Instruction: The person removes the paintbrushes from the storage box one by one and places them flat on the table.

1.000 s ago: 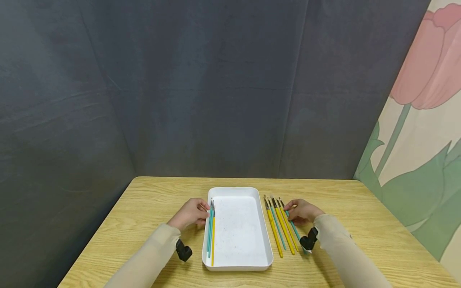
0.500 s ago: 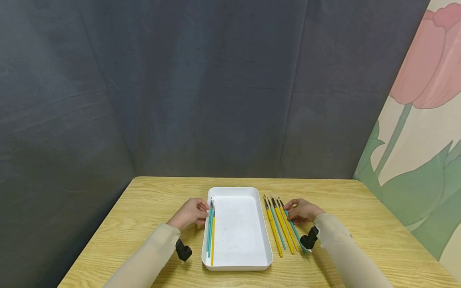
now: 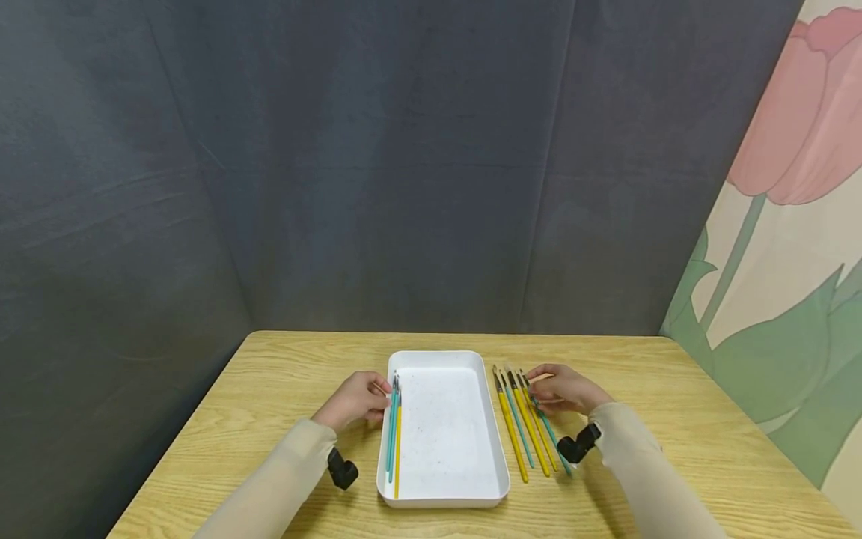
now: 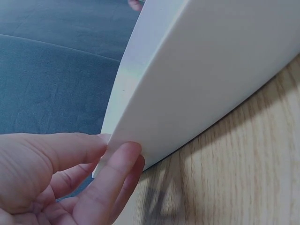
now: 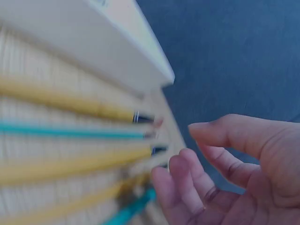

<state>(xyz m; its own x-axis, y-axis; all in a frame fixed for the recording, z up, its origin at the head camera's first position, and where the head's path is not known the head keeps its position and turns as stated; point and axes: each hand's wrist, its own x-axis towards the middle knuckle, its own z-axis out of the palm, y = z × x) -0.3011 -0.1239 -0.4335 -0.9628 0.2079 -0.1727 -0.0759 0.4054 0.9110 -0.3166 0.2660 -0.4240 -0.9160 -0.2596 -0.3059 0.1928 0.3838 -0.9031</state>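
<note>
A white rectangular tray (image 3: 447, 442) lies on the table, with teal paintbrushes (image 3: 391, 442) and a yellow paintbrush (image 3: 399, 460) along its left wall. My left hand (image 3: 357, 398) pinches the tray's left rim; in the left wrist view the thumb is at the rim and the fingers (image 4: 115, 176) are against the outer wall. Right of the tray lie several yellow and teal paintbrushes, bristles pointing away. My right hand (image 3: 564, 388) hovers at the bristle end of the rightmost teal paintbrush (image 3: 554, 439), thumb and fingers apart. Its fingers (image 5: 180, 180) partly hide that brush in the right wrist view.
The wooden table (image 3: 296, 374) ends at a dark cloth backdrop (image 3: 404, 224) behind. A wall with painted tulips (image 3: 781, 299) rises on the right. Between the tray and the right hand, a thick yellow paintbrush (image 3: 513, 442) lies nearest the tray wall.
My right hand has shifted slightly away from me and its fingers now sit nearer the bristle end of the rightmost teal paintbrush. The left hand and the tray have stayed in place.
</note>
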